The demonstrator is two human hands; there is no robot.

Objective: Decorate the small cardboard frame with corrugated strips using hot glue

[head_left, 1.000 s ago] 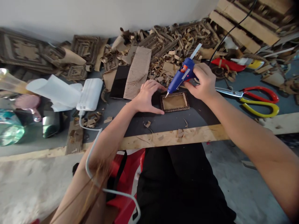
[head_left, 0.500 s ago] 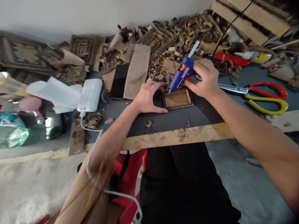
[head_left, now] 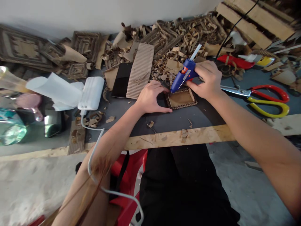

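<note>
My right hand [head_left: 207,78] is wrapped round the handle of a blue glue gun [head_left: 182,77], with a whitish glue stick [head_left: 196,52] poking out of its rear end. The gun's nozzle points down at the upper left corner of a small rectangular corrugated cardboard frame [head_left: 191,102], which lies flat on the table and has a plain brown middle. At the frame's left end, my left hand [head_left: 150,99] spans it, thumb by the lower corner and forefinger by the upper one. The nozzle is close to that forefinger; whether it touches the rim I cannot tell.
Cardboard strips and curls [head_left: 174,37] are heaped along the wall. Left of my hands lie a ridged cardboard sheet [head_left: 141,69], a black flat device [head_left: 121,80] and a white power bank [head_left: 91,93] with a cable. Scissors [head_left: 270,97] lie to the right.
The glue gun's nozzle has shifted slightly up along the frame's upper left corner. Both hands keep their places around the frame and gun; the whole view has moved a little.
</note>
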